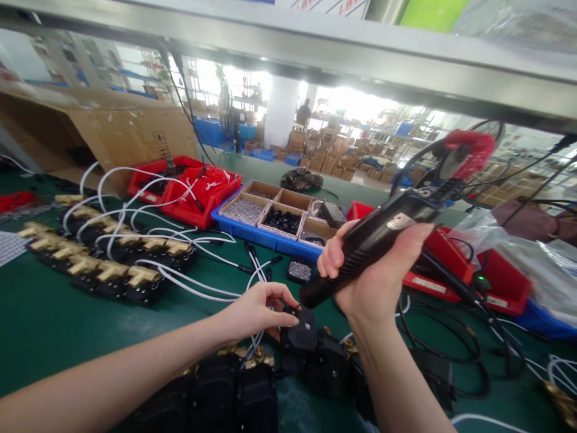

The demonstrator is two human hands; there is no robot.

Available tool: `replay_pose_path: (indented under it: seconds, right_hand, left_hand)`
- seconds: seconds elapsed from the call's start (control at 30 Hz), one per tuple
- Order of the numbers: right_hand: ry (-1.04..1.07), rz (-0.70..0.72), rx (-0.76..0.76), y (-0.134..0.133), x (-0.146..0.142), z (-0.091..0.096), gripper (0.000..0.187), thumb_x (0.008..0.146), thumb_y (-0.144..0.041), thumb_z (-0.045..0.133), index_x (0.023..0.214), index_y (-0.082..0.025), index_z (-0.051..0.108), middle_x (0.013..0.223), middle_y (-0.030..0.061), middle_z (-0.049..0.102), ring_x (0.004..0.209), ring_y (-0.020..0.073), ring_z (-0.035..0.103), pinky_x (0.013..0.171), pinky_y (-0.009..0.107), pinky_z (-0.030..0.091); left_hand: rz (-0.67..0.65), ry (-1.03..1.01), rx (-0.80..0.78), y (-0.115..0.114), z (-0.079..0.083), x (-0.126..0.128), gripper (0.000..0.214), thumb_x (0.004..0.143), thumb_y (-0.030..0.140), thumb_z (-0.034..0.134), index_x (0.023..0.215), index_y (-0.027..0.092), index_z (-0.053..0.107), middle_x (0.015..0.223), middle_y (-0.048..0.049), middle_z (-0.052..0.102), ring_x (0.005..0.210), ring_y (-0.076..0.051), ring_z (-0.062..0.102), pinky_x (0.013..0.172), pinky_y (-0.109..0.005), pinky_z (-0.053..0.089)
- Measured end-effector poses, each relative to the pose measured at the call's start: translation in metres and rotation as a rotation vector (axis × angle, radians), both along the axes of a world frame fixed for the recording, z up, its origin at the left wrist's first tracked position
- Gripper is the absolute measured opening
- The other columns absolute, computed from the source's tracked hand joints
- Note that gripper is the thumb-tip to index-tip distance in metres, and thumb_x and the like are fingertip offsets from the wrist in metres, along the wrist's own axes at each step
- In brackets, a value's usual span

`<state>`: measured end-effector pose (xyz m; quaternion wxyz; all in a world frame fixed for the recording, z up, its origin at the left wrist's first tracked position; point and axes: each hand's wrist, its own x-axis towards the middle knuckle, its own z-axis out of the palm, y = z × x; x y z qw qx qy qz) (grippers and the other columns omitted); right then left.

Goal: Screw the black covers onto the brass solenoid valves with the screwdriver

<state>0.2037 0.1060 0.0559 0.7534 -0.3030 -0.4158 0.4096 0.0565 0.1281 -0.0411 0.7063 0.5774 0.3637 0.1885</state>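
My right hand (374,288) is wrapped around a black electric screwdriver (369,246), tilted with its nose down to the left. The nose sits just above a small black housing (299,331) with a light round spot on its top. My left hand (265,310) is closed on the left edge of that housing, thumb on the top and index finger at the far corner. Whether a screw is under the screwdriver's nose cannot be seen. More black housings (256,391) with brass fittings (260,358) stand close by on the near side.
On the green table, rows of brass valves (110,272) with white cables lie at left. A blue tray (252,234) of screws and black parts stands behind my hands. Red bins (202,195) and a cardboard box (130,126) are at the back; a metal shelf (288,45) crosses overhead.
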Motion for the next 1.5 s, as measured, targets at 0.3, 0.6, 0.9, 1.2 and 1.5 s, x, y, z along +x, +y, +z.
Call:
replay_pose_path:
  seconds: [0.3,0.6,0.9,1.2,1.5]
  right_hand:
    - [0.012,-0.144,0.077,-0.045,0.018,0.023,0.066,0.066,-0.084,0.062,0.058,-0.020,0.056,0.039,-0.0053,0.042,0.031,0.0100,0.038,0.030,0.021,0.032]
    - [0.009,-0.157,0.084,-0.071,0.020,0.021,0.066,0.064,-0.086,0.063,0.059,-0.020,0.061,0.039,-0.0039,0.045,0.031,0.0105,0.039,0.029,0.021,0.031]
    - [-0.041,-0.114,0.050,-0.067,0.015,0.023,0.074,0.060,-0.093,0.057,0.057,-0.019,0.057,0.037,-0.0042,0.041,0.030,0.0117,0.038,0.029,0.022,0.031]
    - [-0.008,-0.093,0.024,-0.046,0.001,0.020,0.071,0.061,-0.090,0.059,0.058,-0.020,0.056,0.039,-0.0044,0.042,0.031,0.0103,0.037,0.030,0.021,0.030]
    - [0.015,-0.058,0.002,-0.016,-0.030,0.011,0.069,0.067,-0.087,0.058,0.063,-0.019,0.056,0.041,-0.0046,0.045,0.033,0.0097,0.040,0.033,0.020,0.035]
  left_hand:
    - [-0.200,0.082,0.445,-0.023,0.020,-0.011,0.006,0.073,0.021,0.072,0.078,0.019,0.070,0.094,-0.0024,0.070,0.098,-0.020,0.064,0.092,-0.031,0.048]
    - [-0.280,0.571,1.034,-0.100,0.035,-0.037,0.066,0.069,0.053,0.083,0.117,0.014,0.060,0.127,-0.0162,0.059,0.113,-0.036,0.056,0.098,-0.055,0.047]
    - [-0.318,0.823,1.013,-0.096,0.038,-0.038,0.048,0.073,0.014,0.068,0.120,0.012,0.058,0.119,-0.0154,0.063,0.105,-0.033,0.060,0.088,-0.048,0.054]
    - [-0.108,0.267,0.490,-0.017,0.024,-0.065,0.058,0.062,0.029,0.087,0.114,0.022,0.062,0.115,-0.0030,0.064,0.108,-0.024,0.060,0.096,-0.037,0.046]
    - [0.049,-0.050,0.030,-0.014,0.004,-0.061,0.039,0.073,0.043,0.076,0.100,0.016,0.068,0.096,-0.0052,0.069,0.089,-0.020,0.063,0.065,-0.028,0.052]
